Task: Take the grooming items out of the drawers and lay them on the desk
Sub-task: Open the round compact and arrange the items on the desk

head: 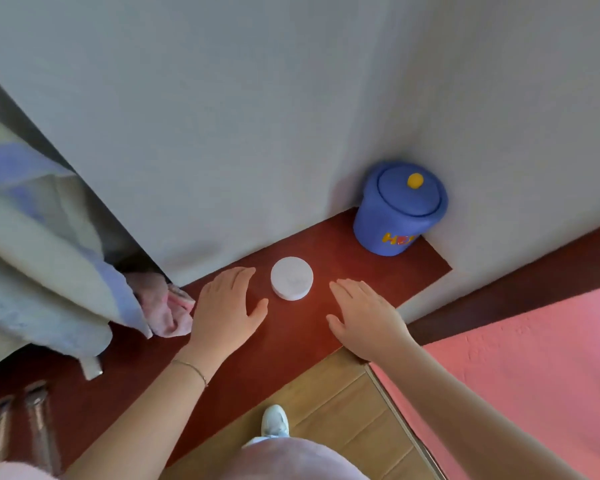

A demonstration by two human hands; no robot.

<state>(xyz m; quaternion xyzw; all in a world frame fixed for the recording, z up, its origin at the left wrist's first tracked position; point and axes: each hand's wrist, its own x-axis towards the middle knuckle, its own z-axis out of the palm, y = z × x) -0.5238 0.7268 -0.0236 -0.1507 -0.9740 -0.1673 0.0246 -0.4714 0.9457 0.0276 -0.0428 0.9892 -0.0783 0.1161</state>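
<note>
Fingers (238,277) of the left hand (226,306) are straight and close together, palm down over the desk (291,341), and they hold nothing. Fingers (352,287) of the right hand (364,317) are also straight and a little spread, palm down, holding nothing. I cannot tell if the palms touch the desk or hang just above it.

From the largest thing to the smallest: a grey wall (239,116) fills the far part of the view. A pink mat (534,375) lies on the right, near side. A pale green and blue cloth (39,254) hangs on the left and covers the left part of the desk. The desk is dark red and runs along the wall. A wooden floor (343,410) shows under its near edge, with a white shoe (274,420) on it.

A blue jar (399,209) with a lid and a yellow knob stands in the far right corner of the desk, against the wall. A pink rag (170,306) lies just left of the left hand. A round white tin (291,278) lies flat on the desk between the two hands, near the left fingertips but apart from both hands. A thin bracelet (191,368) is on the left wrist.
</note>
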